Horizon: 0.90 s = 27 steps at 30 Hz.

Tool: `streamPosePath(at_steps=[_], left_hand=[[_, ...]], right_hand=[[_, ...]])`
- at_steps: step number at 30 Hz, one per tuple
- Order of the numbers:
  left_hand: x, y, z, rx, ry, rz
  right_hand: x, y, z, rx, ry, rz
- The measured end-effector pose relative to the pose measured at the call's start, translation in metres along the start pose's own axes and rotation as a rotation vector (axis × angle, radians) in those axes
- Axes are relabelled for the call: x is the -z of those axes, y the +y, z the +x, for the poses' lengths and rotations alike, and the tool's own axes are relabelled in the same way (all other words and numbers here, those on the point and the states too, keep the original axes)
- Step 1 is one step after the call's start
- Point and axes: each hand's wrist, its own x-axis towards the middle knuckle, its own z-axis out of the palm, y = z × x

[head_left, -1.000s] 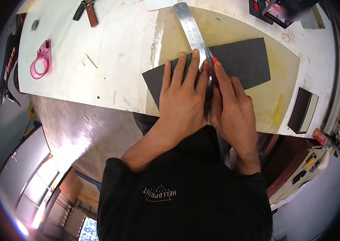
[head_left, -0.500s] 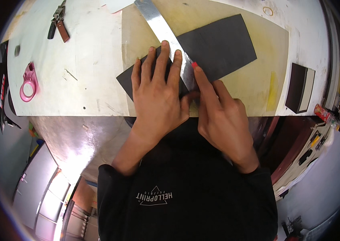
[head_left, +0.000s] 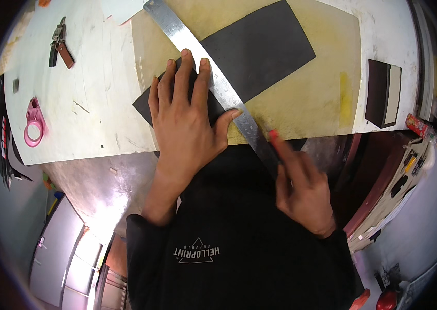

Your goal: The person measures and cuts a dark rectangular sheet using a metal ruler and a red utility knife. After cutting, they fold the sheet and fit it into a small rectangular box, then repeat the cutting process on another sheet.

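Note:
My left hand [head_left: 187, 116] lies flat with fingers spread on the left part of a black rectangular sheet [head_left: 265, 49], its thumb on the steel ruler [head_left: 218, 80]. The ruler runs slantwise across the sheet, and its near end sticks out past the table's front edge. My right hand [head_left: 303, 191] is closed around a red cutter knife [head_left: 274, 135], held beside the ruler's near end at the table edge. Its blade is blurred. A yellowed translucent mat [head_left: 327, 88] lies under the sheet.
A pink tape dispenser [head_left: 33, 129] and a hand tool with one black and one brown handle [head_left: 61, 46] lie at the left. A dark box with a pale side [head_left: 381, 95] stands at the right. White paper [head_left: 123, 9] lies at the back.
My right hand has drawn the knife toward me along the ruler, off the sheet to the table edge. My left hand keeps pressing. The whole view has shifted slightly.

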Motion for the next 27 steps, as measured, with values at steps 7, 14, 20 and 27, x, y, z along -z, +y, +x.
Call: streamPosePath(at_steps=[7, 14, 20, 27], left_hand=[[0.001, 0.0, 0.002, -0.007, -0.013, 0.014], [0.003, 0.002, 0.001, 0.004, -0.032, -0.001], [0.007, 0.003, 0.0, 0.0, -0.052, -0.001], [0.009, 0.005, 0.002, 0.015, -0.071, -0.027]], right_hand=[[-0.036, 0.057, -0.006, -0.256, 0.265, 0.79], [-0.043, 0.081, 0.001, -0.407, 0.263, 1.22], [-0.043, 0.086, -0.01, -0.387, 0.244, 1.178], [-0.043, 0.108, -0.022, -0.248, 0.195, 1.228]])
